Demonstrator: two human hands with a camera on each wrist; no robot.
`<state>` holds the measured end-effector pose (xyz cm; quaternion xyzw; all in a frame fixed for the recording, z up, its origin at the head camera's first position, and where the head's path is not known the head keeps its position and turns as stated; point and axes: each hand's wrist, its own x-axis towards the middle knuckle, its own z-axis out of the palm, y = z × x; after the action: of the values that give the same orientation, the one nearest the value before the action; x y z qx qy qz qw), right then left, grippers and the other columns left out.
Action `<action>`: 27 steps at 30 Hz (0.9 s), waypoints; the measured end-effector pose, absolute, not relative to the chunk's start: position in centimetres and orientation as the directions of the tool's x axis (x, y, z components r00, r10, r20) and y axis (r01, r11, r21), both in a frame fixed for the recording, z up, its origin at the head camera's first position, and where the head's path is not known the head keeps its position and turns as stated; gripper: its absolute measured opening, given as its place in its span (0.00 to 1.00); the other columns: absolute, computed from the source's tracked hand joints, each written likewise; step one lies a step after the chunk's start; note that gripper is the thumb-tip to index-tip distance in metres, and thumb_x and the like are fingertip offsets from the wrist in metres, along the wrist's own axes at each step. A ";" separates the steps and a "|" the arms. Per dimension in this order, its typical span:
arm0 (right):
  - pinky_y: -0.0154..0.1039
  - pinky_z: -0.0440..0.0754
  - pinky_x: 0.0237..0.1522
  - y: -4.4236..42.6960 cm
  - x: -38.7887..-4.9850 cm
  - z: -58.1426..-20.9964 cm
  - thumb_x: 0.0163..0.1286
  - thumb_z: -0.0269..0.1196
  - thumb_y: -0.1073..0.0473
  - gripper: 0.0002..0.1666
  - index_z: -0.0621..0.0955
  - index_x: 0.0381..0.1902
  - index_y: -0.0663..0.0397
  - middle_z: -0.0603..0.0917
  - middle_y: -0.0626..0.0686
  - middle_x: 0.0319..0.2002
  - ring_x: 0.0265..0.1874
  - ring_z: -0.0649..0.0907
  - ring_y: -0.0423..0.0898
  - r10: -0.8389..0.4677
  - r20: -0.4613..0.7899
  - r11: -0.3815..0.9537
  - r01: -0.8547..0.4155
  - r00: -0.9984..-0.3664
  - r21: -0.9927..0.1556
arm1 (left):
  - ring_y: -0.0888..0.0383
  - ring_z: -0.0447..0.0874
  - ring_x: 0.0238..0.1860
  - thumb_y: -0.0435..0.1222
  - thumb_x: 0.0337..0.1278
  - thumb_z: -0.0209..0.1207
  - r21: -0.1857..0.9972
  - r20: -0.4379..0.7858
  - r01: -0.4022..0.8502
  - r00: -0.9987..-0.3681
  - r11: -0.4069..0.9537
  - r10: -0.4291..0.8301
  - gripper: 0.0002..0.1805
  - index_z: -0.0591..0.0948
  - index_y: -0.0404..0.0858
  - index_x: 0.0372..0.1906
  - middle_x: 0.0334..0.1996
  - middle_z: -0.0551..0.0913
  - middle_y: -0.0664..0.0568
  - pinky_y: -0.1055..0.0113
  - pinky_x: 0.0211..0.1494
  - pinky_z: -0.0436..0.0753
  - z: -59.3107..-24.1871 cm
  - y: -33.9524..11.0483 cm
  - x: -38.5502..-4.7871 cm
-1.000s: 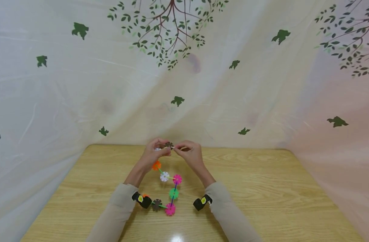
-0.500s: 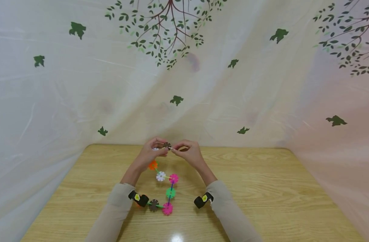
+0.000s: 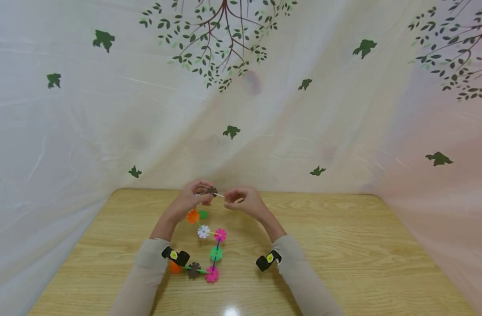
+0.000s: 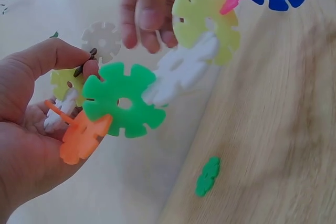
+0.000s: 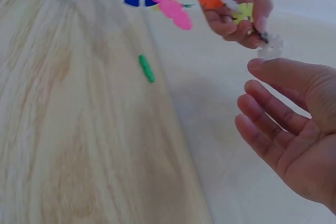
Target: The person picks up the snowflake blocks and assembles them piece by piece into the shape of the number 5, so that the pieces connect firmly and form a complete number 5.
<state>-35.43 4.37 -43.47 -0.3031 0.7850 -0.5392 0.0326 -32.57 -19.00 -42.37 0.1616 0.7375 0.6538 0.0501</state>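
Note:
My left hand (image 3: 184,204) pinches a dark snowflake disc (image 3: 211,191) between thumb and fingers. A whitish disc (image 4: 101,41) is slotted into it and points towards the right. From the left hand a chain of interlocking discs runs back towards me, with an orange disc (image 3: 193,216), a pink disc (image 3: 220,235) and a green disc (image 4: 102,95) among them. More linked discs, one yellow (image 4: 60,83), lie against the left palm. My right hand (image 3: 246,202) is just right of the whitish disc, fingers relaxed and apart, holding nothing.
A loose green disc (image 4: 208,176) lies on the wooden table (image 3: 343,254) near its far edge. Behind the table hangs a pale curtain (image 3: 264,131) with printed leaves. The chain's near end, an orange disc (image 3: 175,267), is beside the left wrist camera (image 3: 181,258).
My right hand has let go of the whitish disc and drawn slightly right. My left hand has shifted left with the chain, and the loose green disc has come into sight.

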 end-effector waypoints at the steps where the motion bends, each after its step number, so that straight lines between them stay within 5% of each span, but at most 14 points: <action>1: 0.33 0.85 0.41 4.4 -35.5 -43.6 0.62 0.72 0.68 0.16 0.85 0.47 0.69 0.88 0.64 0.40 0.35 0.85 0.38 -0.539 0.261 0.252 -0.449 -0.801 -0.857 | 0.60 0.83 0.42 0.27 0.68 0.59 0.980 0.134 0.171 -0.944 0.101 0.302 0.19 0.71 0.27 0.60 0.49 0.82 0.45 0.68 0.49 0.86 -42.4 -19.2 -32.6; 17: 0.30 0.83 0.48 1.7 -37.5 -45.2 0.65 0.71 0.66 0.21 0.83 0.55 0.68 0.88 0.62 0.43 0.39 0.84 0.38 -0.768 0.061 0.358 -0.506 -0.638 -0.785 | 0.54 0.81 0.40 0.27 0.68 0.55 0.981 0.104 0.143 -0.955 0.128 0.277 0.20 0.71 0.27 0.62 0.45 0.81 0.52 0.68 0.48 0.84 -41.8 -20.0 -32.4; 27: 0.28 0.82 0.49 0.1 -38.3 -45.7 0.66 0.70 0.66 0.24 0.81 0.59 0.68 0.86 0.64 0.51 0.47 0.85 0.51 -0.843 0.017 0.350 -0.572 -0.538 -0.742 | 0.56 0.80 0.43 0.28 0.68 0.55 0.977 0.121 0.161 -0.958 0.138 0.261 0.19 0.74 0.30 0.62 0.48 0.80 0.48 0.66 0.51 0.84 -41.9 -20.4 -32.2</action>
<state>-38.29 0.10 -45.71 -0.4421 0.7998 -0.3596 0.1884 -32.19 -20.45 -41.86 0.1401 0.7532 0.6415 0.0392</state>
